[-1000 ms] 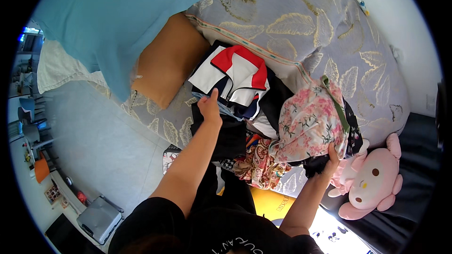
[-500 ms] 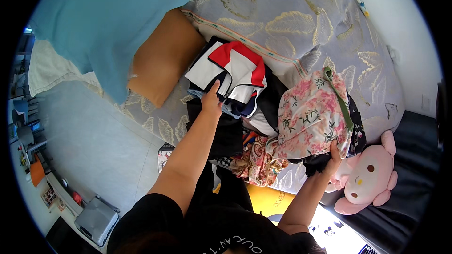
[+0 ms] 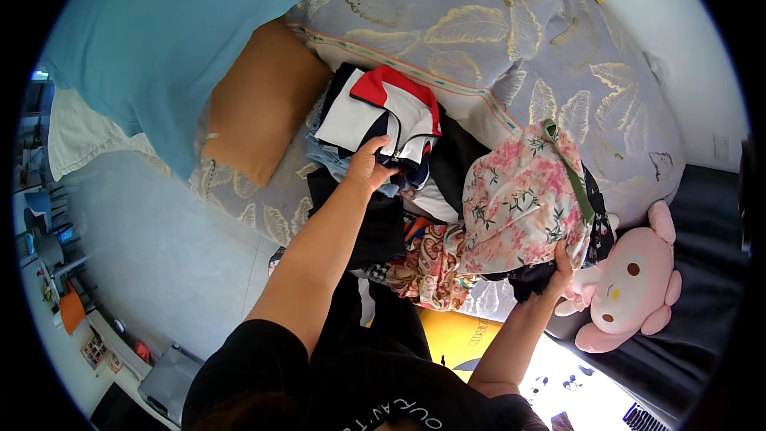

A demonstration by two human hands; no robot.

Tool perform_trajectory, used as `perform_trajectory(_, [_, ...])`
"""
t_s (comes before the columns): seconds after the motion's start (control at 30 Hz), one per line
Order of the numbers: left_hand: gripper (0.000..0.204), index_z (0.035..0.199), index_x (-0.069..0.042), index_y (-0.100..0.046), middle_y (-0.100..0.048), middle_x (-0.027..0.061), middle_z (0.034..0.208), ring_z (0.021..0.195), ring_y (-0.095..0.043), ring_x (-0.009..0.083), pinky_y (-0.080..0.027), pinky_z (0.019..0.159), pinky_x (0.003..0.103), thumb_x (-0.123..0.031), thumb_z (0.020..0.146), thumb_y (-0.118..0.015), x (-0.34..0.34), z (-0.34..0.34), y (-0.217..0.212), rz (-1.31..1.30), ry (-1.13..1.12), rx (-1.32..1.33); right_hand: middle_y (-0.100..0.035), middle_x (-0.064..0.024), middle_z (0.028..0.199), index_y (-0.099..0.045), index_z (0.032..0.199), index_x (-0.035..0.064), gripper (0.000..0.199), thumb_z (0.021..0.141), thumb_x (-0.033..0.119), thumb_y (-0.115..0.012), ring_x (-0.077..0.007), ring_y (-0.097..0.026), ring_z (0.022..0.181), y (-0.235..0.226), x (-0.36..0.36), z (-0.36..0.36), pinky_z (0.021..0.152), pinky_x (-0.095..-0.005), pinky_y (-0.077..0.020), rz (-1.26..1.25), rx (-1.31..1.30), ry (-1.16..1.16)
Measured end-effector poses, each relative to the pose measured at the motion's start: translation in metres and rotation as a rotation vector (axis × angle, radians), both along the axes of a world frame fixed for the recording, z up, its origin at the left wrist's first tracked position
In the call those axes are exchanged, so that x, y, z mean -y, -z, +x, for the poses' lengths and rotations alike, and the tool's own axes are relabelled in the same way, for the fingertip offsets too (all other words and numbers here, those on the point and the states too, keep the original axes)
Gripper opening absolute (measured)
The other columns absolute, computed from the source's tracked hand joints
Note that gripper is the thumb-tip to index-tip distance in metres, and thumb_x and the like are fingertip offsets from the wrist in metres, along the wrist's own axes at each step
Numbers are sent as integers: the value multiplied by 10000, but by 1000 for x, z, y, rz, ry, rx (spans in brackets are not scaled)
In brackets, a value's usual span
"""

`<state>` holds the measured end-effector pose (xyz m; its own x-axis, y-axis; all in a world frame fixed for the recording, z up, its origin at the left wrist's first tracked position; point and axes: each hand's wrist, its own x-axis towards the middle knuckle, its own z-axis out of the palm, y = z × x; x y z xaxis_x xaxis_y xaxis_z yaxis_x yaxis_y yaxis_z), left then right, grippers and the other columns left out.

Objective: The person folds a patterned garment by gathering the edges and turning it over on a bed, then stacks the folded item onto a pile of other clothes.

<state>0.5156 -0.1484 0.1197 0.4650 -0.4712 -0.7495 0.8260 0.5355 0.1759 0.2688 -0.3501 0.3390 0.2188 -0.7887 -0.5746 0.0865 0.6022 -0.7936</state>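
A bed covered with a grey leaf-patterned quilt (image 3: 511,40) is seen from above, with a loose heap of clothes lying near its edge. The left hand (image 3: 369,166) is curled over the lower edge of a folded white, red and navy jacket (image 3: 387,116), which sits on top of the heap beside an orange pillow (image 3: 259,104); the fingers are closed on the fabric near its dark zip. The right hand (image 3: 561,271) is closed from below on a bunched pink floral garment (image 3: 523,203), which is held up at the right side of the heap, just beside a pink plush toy (image 3: 630,287). Dark garments (image 3: 375,223) and a patterned orange cloth (image 3: 431,259) are spread beneath and between the two. Both pieces are judged to be light, soft and limp, so nothing fragile is at stake, but they would sag and unfold when lifted by one corner. The jacket's fold is probably best kept by a flat grip under its stacked layers, while the floral piece is likely best taken at a seam or hem, where the cloth is firmer.
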Motion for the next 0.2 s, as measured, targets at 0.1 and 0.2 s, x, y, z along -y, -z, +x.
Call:
perform_trajectory(0.1, [431,1147,21,-506,-557,183,1146,1099,-521,344,-372,983,609,-88,756,-648,16,13,-15,-163,47,120,-603,-145,1181,-479,1285,5,581,808,276,-672,-307,-612,1001,-20,-6,4,877,-451,-484,-2,27,47])
perform_trajectory(0.2, [469,1164,42,-498,-553,195,1200,1160,-504,349,-375,987,608,-114,752,-657,34,7,-86,-330,84,270,-438,-153,1408,-313,1427,21,756,851,449,-553,-348,-470,1250,-42,16,-34,1050,-549,-350,24,300,-220])
